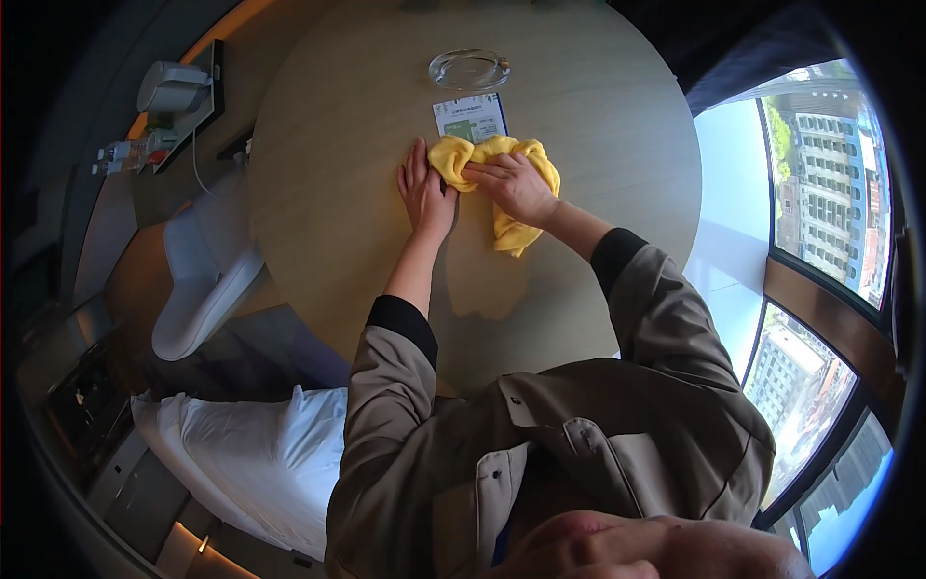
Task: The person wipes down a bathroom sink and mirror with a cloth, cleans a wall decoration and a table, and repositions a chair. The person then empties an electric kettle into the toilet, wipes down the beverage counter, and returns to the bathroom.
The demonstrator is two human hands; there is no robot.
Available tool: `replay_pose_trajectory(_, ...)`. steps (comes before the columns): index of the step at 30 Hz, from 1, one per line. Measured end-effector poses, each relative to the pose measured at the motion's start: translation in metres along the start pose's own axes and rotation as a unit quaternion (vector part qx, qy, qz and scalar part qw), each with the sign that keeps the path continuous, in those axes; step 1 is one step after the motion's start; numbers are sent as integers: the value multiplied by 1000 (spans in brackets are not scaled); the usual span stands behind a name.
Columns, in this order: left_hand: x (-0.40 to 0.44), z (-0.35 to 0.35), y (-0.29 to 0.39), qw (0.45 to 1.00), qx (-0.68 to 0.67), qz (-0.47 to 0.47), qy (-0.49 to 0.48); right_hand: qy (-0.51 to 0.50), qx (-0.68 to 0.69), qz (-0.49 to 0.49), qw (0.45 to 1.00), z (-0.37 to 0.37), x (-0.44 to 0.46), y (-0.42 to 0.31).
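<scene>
A crumpled yellow cloth lies on the round wooden table. My right hand presses on the cloth, its fingers resting over the bunched part. Just left of the cloth, my left hand lies flat on the tabletop with its fingers stretched out, the fingertips near the cloth's left edge. A printed card lies directly beyond the cloth, its near edge hidden by the fabric. Farther back sits a round clear glass dish.
At the left are a white kettle on a dark tray, clear bottles and a pale chair. White bedding shows at the lower left. Tall windows are on the right.
</scene>
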State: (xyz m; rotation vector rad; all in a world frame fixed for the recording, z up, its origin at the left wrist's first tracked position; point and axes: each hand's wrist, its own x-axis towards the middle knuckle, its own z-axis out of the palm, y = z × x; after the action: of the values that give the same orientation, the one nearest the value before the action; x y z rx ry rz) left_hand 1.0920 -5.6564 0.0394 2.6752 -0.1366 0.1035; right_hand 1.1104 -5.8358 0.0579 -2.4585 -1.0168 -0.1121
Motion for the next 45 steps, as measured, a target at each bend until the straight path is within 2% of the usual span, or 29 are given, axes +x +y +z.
replay_pose_trajectory(3,0,-4,1,1000,-22,-7,-18,-58,61,19,996,-17,-21,9)
replay_pose_trajectory(5,4,-9,-2,1000,-13,3,-26,-35,86,27,995,-22,-18,23)
replay_pose_trajectory(6,12,-12,-8,999,-15,5,-28,17,106,50,993,-20,-13,30)
replay_pose_trajectory(8,35,-22,-14,983,-150,100,-20,57,97,111,987,-17,-3,34)
replay_pose_trajectory(9,48,-27,-12,985,-72,155,-11,54,100,112,987,-15,3,33)
replay_pose_trajectory(10,60,-22,-15,986,-72,151,-15,54,59,117,990,-16,11,28)
replay_pose_trajectory(12,85,-8,-21,962,-30,250,-107,53,20,125,991,-12,16,20)
replay_pose_trajectory(14,91,-6,-22,960,-64,252,-108,19,-32,97,995,-11,15,12)
replay_pose_trajectory(15,92,-7,-22,950,-37,279,-133,-7,-34,76,997,-13,5,6)
replay_pose_trajectory(16,98,-9,-22,939,-7,309,-154,16,-20,56,998,-8,-8,5)
replay_pose_trajectory(18,90,-3,-19,944,-49,285,-160,-43,45,-12,998,-16,-39,1)
replay_pose_trajectory(22,92,-3,-17,944,-30,296,-146,-44,88,-51,994,-27,-52,-2)
replay_pose_trajectory(25,98,-4,-20,944,-46,289,-154,84,79,87,990,-33,-8,-2)
replay_pose_trajectory(28,101,-1,-23,946,-68,277,-150,113,-22,82,990,-2,15,-5)
replay_pose_trajectory(29,102,-3,-21,943,-64,277,-171,79,-9,92,993,3,8,-13)
replay_pose_trajectory(30,101,-4,-20,940,-62,274,-192,26,-29,61,997,7,-5,-24)
replay_pose_trajectory(32,99,-5,-21,942,-39,278,-183,-45,56,-1,997,7,-41,-45)
replay_pose_trajectory(34,99,-3,-21,941,-35,286,-176,-45,110,-67,991,4,-63,-58)
replay_pose_trajectory(36,99,-1,-22,941,-34,291,-167,-38,147,-64,986,-1,-56,-46)
replay_pose_trajectory(38,98,1,-23,942,-33,292,-163,91,85,125,984,-23,-11,-35)
replay_pose_trajectory(40,95,2,-22,947,-58,286,-133,70,-39,133,988,-4,9,-20)
replay_pose_trajectory(41,96,0,-23,940,-24,317,-124,59,-48,89,993,3,1,-31)
replay_pose_trajectory(42,105,-2,-23,938,-20,323,-121,-11,4,52,999,7,-14,-48)
replay_pose_trajectory(44,99,-4,-21,940,-21,305,-151,-65,38,-67,995,13,-69,-92)
replay_pose_trajectory(45,98,-3,-23,939,-29,308,-148,-96,86,-69,989,22,-103,-112)
